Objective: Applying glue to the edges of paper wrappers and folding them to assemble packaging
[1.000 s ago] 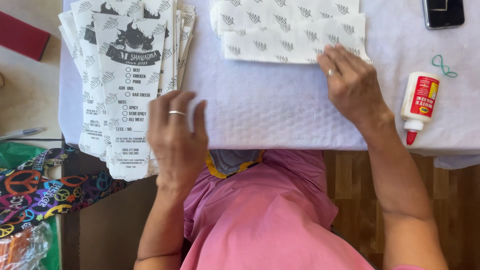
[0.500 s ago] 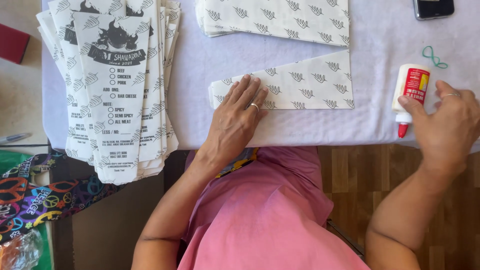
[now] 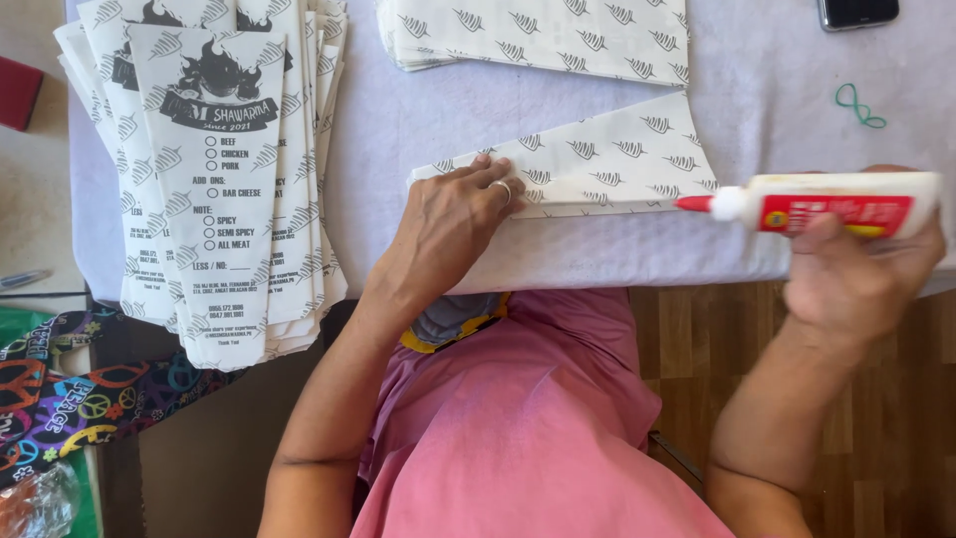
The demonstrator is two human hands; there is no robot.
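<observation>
Folded paper sheet (image 3: 607, 159), white with a leaf print, flat on the pale cloth-covered table (image 3: 777, 70), near its front edge, narrow end to the left, flap edge running along the near side. Left hand (image 3: 453, 224) pressed palm-down on the narrow end, fingers spread, ring visible; pinning only that corner. Right hand (image 3: 856, 274) closed around a glue bottle (image 3: 827, 204), held on its side, red nozzle aimed left and sitting just at the sheet's near edge. Whether glue is already flowing: cannot tell.

Risks, judged from the present layout:
- Wide right end of sheet unpinned. Nozzle drag along the edge could lift or swing it, giving a crooked seam.
- Nozzle right on the boundary between paper and cloth. Slight drift toward the body would put glue on the cloth, and the sheet could stick down.
- Bottle horizontal, so flow likely uneven: a hard squeeze could blob and soak through the thin paper.
- Left fingertips close to the glue line; smearing possible if the bead runs that far.

Nearby: stack of unglued sheets (image 3: 543, 35) at the far side, pile of printed paper bags (image 3: 214, 169) overhanging the left edge, green rubber band (image 3: 858, 105), phone (image 3: 858, 12) at top right, all well apart from the nozzle.
</observation>
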